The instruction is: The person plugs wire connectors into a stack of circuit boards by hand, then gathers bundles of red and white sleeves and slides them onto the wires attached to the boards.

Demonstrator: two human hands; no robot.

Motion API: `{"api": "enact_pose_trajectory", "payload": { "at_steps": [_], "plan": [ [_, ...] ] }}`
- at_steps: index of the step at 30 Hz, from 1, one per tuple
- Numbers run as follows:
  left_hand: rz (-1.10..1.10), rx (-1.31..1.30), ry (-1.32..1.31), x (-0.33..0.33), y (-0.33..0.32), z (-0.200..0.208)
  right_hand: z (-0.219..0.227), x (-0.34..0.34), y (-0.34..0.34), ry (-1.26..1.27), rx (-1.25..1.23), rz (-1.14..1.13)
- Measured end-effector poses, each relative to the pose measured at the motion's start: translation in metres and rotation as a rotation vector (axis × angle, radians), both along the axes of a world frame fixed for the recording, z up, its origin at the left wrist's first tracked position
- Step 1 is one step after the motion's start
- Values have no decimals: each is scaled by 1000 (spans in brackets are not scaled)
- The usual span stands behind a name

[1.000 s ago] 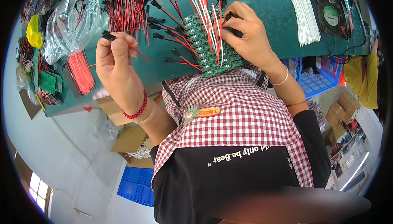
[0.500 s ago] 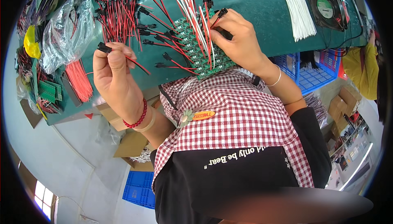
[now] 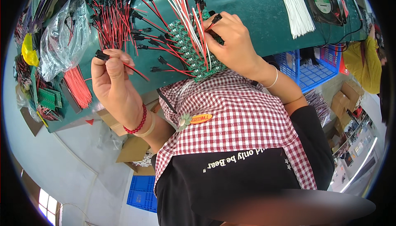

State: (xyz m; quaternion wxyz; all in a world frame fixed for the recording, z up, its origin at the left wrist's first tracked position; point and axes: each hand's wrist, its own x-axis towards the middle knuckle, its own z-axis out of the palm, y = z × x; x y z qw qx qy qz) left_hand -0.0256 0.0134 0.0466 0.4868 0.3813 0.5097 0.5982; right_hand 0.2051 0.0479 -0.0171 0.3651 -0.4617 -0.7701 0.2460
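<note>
Left hand: thumb and fingers pinch closed; I see the left hand (image 3: 113, 75) gripping a loose lead (image 3: 136, 72), its black connector (image 3: 102, 55) poking out to the left and its red and black wire ends trailing right, in the air.
Right hand: curled over the far right side of the boards, the right hand (image 3: 235, 46) appears to pinch a second lead (image 3: 216, 18) between thumb and forefinger, connector tilted up; I cannot tell how firmly, as the contact is partly hidden.
Green circuit boards: the circuit boards (image 3: 192, 56) lie near the table's front edge, just above the checked apron (image 3: 231, 114).
On the boards: long white wires (image 3: 194, 23) and red ones lean across them; attached leads (image 3: 162, 39) fan out leftward.
Around: a pile of red-and-black leads (image 3: 111, 23) lies beyond the left hand; a bundle of white wires (image 3: 295, 11) and a black fan (image 3: 324, 3) sit right, on the green table (image 3: 255, 3).
Risk, tangling: I judge the leaning wires could snag the right fingers and pull neighbouring leads.
Risk, shifting: sideways pressure, or the apron brushing the near edge, could slide the boards.
</note>
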Motion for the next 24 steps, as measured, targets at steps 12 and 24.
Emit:
{"api": "enact_pose_trajectory", "payload": {
  "at_steps": [12, 24],
  "plan": [
    [-37, 16, 18, 11, -1, 6, 5, 1, -1, -81, 25, 57],
    [16, 2, 27, 23, 1, 4, 0, -2, 2, -102, 48, 111]
  ]
}}
